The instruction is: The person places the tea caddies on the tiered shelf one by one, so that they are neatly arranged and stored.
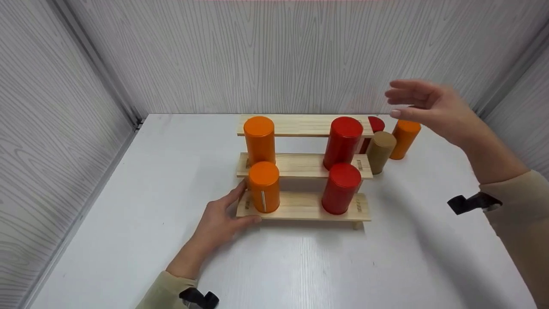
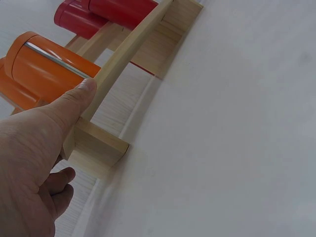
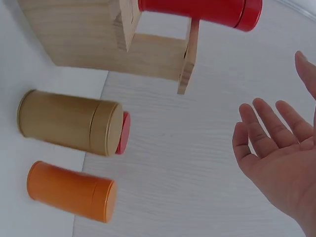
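Note:
A three-step wooden rack (image 1: 302, 204) stands on the white table. My left hand (image 1: 221, 221) grips the left end of its lowest step, thumb on the front edge, as the left wrist view also shows for the hand (image 2: 37, 153). Beside that thumb an orange canister (image 1: 264, 189) stands on the lowest step, with a red canister (image 1: 341, 189) at the right. One step up are another orange canister (image 1: 260, 139) and another red canister (image 1: 342, 143). Raised in the air at the right, my right hand (image 1: 433, 109) holds nothing, its fingers loosely bent.
Right of the rack stand a gold canister (image 1: 381, 153), an orange canister (image 1: 405, 139) and a red canister (image 1: 376, 123), partly hidden behind the rack and the gold one. A pale wood-patterned wall (image 1: 291, 56) rises behind the table (image 1: 180, 171), with side walls left and right.

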